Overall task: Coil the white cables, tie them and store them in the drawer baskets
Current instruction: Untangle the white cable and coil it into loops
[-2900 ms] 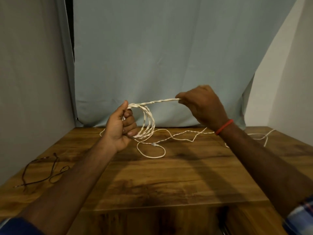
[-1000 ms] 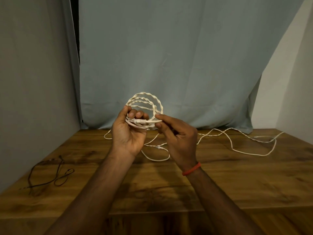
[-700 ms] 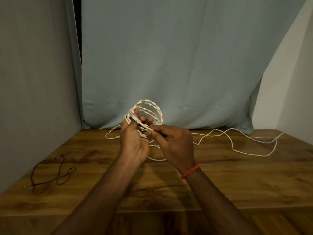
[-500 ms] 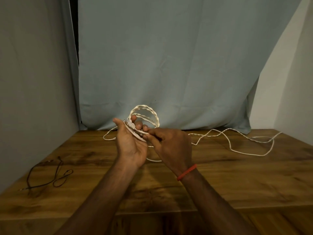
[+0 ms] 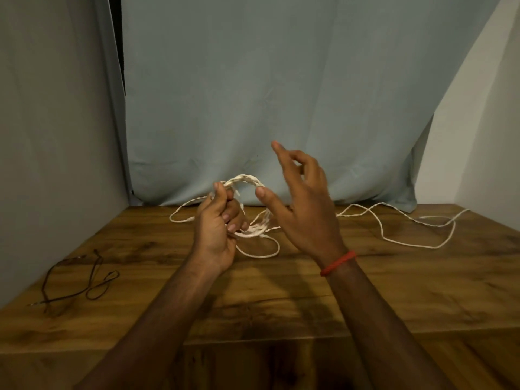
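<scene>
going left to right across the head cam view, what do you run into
dark cord → left hand, gripping the white coil → right hand, fingers spread and holding nothing → loose white cable trailing off to the right

- White twisted cable coil [image 5: 244, 179] hangs in the left hand [image 5: 216, 226] above the brown wooden surface [image 5: 281, 305], with the right hand [image 5: 304, 209] just beside it.
- Its loose tail [image 5: 413, 244] trails right, along the back.
- Thin dark cord [image 5: 95, 270] lies far left.
</scene>
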A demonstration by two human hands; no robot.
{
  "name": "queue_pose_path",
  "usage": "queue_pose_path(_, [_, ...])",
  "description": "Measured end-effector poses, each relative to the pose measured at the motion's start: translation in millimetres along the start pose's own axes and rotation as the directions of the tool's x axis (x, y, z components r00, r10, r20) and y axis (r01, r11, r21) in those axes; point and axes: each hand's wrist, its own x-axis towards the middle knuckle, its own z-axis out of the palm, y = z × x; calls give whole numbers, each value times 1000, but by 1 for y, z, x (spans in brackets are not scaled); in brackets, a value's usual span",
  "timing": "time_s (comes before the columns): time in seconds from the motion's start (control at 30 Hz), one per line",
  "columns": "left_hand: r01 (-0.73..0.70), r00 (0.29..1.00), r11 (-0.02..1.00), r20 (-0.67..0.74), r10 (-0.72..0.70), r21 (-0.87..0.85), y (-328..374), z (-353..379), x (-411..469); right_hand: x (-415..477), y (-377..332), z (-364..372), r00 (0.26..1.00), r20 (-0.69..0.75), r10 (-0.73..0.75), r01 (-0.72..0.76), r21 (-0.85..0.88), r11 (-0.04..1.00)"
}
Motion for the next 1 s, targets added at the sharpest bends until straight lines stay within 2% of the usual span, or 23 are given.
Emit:
queue_pose_path(0.07, [26,999,999,33,-27,37,-3,2,-5,3,-7,8,973,231,21,0,-87,996])
queue_pose_path(0.17, [143,986,989,86,-145,28,1,2,-10,1,-7,15,861,483,160,-236,102,966])
queue_pose_path(0.23, [242,965,970,105,-242,12,8,-2,-12,-5,-2,19,819,538,199,-386,261,885])
queue_pose_path(0.33, [337,935,941,109,-337,22,16,-6,-13,-15,1,29,850,497,173,-363,317,876])
queue_pose_path(0.4, [368,924,929,95,-371,49,19,-8,-12,-19,-1,35,857,448,254,-433,359,827])
queue_pose_path(0.5, [391,917,917,59,-396,80,20,-14,-11,-19,-2,44,765,497,411,-638,492,593])
queue_pose_path(0.6, [407,913,909,-11,-408,86,16,-20,-11,-16,-6,50,668,620,411,-741,608,286])
queue_pose_path(0.63, [407,913,910,-29,-406,80,14,-21,-11,-15,-9,51,664,632,400,-740,633,228])
queue_pose_path(0.7, [418,908,907,-74,-413,55,12,-22,-10,-16,-17,54,670,604,431,-719,672,176])
queue_pose_path(0.8, [449,887,893,-131,-443,26,7,-22,-8,-22,-25,62,696,488,527,-673,699,241])
queue_pose_path(0.93, [444,886,894,-173,-430,54,0,-25,-7,-36,-23,77,794,305,526,-576,655,490])
queue_pose_path(1.0, [427,891,898,-222,-397,108,-2,-25,-9,-42,-16,81,807,287,516,-571,605,556])
